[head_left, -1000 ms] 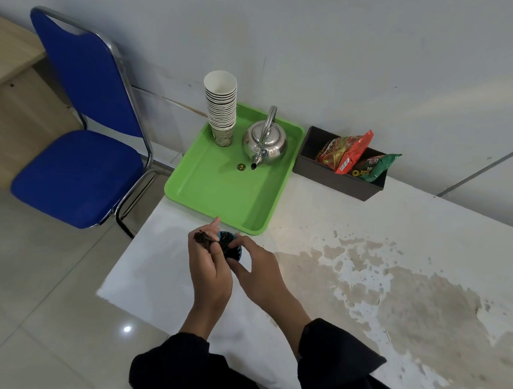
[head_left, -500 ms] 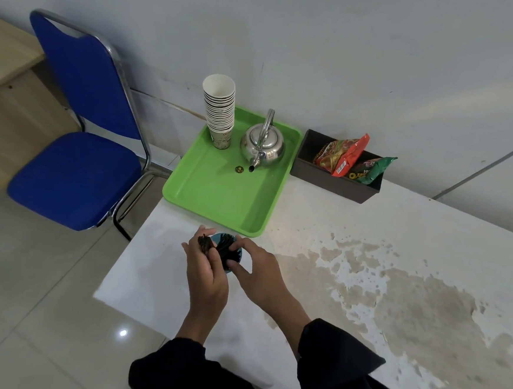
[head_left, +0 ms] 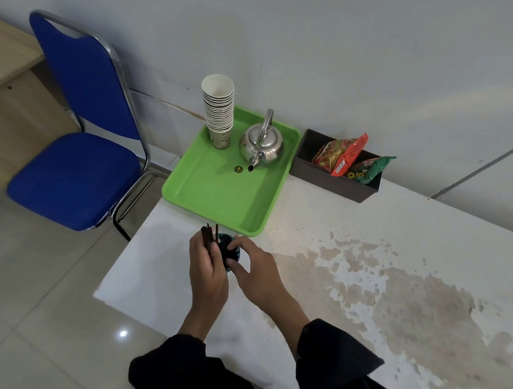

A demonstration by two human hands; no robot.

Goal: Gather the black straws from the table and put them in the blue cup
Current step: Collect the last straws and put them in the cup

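the left hand (head_left: 208,270) is closed around a bundle of black straws (head_left: 208,236), their top ends fanning a little above the fingers. the right hand (head_left: 255,271) curls around the blue cup (head_left: 234,255), thumb and fingers pressed to its wall, steadying it on the table (head_left: 368,234) just in front of the green tray (head_left: 218,197). more dark straws seem to stand in the cup already, though the hands hide most of it. no loose straws show on the tabletop.

the step in hand looks like feeding the held bundle into the cup. to do it well, the person would likely square the lower ends first, tilt the bundle upright over the mouth, then loosen the grip so the straws slide down together. the steadying hand matters: the cup looks small and light, and a sideways push could tip it.

the straws are thin, stiff, smooth tubes, prone to splaying and rolling if dropped. the cup is a small round vessel with a dark inside. the table is white and matte, with broad brown worn patches. the tray is glossy plastic with a raised rim, carrying a shiny steel kettle (head_left: 262,144) and a stack of ribbed paper cups (head_left: 217,108).
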